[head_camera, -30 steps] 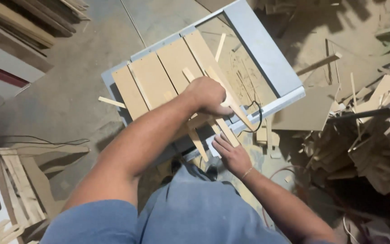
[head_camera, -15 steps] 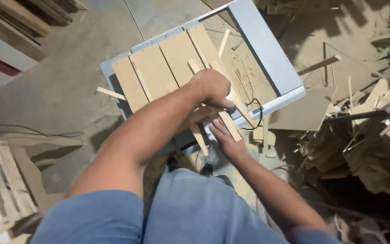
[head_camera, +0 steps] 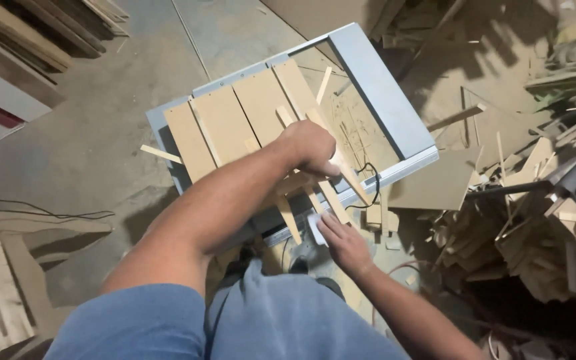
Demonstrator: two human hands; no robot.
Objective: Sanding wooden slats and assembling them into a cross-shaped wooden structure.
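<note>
The left hand (head_camera: 309,148) is seen closed around a narrow wooden strip (head_camera: 348,175), which is held slanting over the near edge of the grey tabletop (head_camera: 381,93). The right hand (head_camera: 343,241) is held just below that near edge, with its fingers laid on a small pale block (head_camera: 316,228); whether the block is actually gripped cannot be told. More thin strips (head_camera: 288,217) are seen fanned out under the left hand, overhanging the same near edge. On the tabletop, to the far side of the left hand, several flat brown boards (head_camera: 235,120) are laid side by side, and a single thin stick (head_camera: 160,154) juts out past the tabletop's left edge. A black cable (head_camera: 372,175) is looped close to the tabletop's near right corner. Right of the tabletop, a large heap of wood offcuts (head_camera: 541,227) is spread over the floor (head_camera: 88,160), and a flat brown panel (head_camera: 438,181) lies just beside the corner. Left of the tabletop, a wooden pallet (head_camera: 1,267) is seen on the floor.
</note>
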